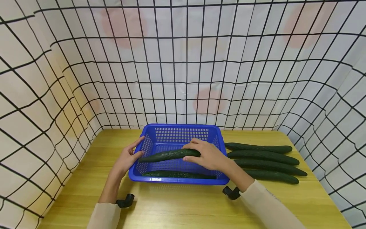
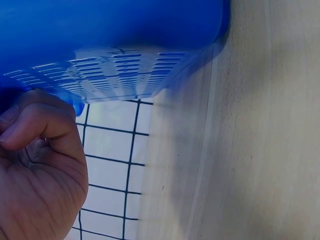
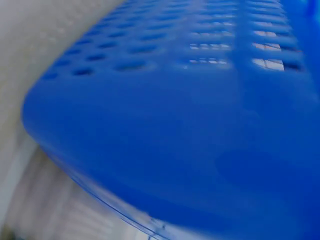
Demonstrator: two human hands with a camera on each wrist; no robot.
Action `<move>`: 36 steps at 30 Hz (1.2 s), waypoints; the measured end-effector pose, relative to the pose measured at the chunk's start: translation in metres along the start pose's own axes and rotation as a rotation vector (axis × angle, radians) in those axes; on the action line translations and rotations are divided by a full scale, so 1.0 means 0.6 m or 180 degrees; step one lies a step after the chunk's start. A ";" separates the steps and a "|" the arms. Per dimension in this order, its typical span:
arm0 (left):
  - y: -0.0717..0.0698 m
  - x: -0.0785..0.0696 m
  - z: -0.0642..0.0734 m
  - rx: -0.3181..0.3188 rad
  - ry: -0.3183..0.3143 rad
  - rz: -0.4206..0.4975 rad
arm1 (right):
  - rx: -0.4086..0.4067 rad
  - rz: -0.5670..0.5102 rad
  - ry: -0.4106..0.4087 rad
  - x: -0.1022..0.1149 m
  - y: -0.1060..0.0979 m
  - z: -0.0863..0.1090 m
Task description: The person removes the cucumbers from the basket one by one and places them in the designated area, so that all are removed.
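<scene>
A blue plastic basket with slotted sides stands on the table. My right hand grips a dark green cucumber near its right end and holds it over the inside of the basket. The cucumber's thin left end points toward my left hand. That hand grips the basket's left rim, thumb over the edge; in the left wrist view its curled fingers meet the basket side. A second cucumber lies inside along the near wall, partly hidden by the rim. The right wrist view is filled by the basket wall.
Several more cucumbers lie side by side on the wooden table, right of the basket, their left ends close to its wall. White sheeting with a black grid encloses the table at the back and sides.
</scene>
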State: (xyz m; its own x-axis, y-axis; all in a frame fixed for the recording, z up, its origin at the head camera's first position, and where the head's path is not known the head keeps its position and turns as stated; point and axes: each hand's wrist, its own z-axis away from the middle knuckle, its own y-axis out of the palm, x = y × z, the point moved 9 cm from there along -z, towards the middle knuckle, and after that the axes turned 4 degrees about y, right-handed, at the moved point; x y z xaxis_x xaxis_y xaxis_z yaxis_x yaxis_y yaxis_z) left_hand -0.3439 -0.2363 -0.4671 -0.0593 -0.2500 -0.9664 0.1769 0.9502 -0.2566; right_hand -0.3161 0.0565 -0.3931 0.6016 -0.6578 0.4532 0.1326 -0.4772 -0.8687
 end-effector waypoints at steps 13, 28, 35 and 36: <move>0.003 -0.002 0.000 0.0025 0.0026 0.0054 | -0.0328 -0.0181 0.0000 0.003 -0.087 0.031; 0.003 -0.004 0.003 0.0019 0.0020 0.0080 | -0.0660 -0.0002 0.0196 -0.071 -0.153 0.116; 0.003 -0.006 0.003 0.0034 0.0033 0.0078 | -0.0730 -0.0009 0.0317 -0.104 -0.171 0.157; 0.004 -0.005 0.003 0.0031 0.0025 0.0081 | -0.0734 0.0000 0.0337 -0.108 -0.173 0.163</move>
State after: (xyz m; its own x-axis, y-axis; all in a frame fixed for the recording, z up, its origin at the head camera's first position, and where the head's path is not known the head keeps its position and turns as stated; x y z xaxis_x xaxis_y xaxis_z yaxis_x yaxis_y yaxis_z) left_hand -0.3414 -0.2337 -0.4646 -0.0624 -0.2241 -0.9726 0.1880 0.9544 -0.2320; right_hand -0.2919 0.2057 -0.3520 0.5141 -0.7093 0.4822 -0.0579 -0.5896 -0.8056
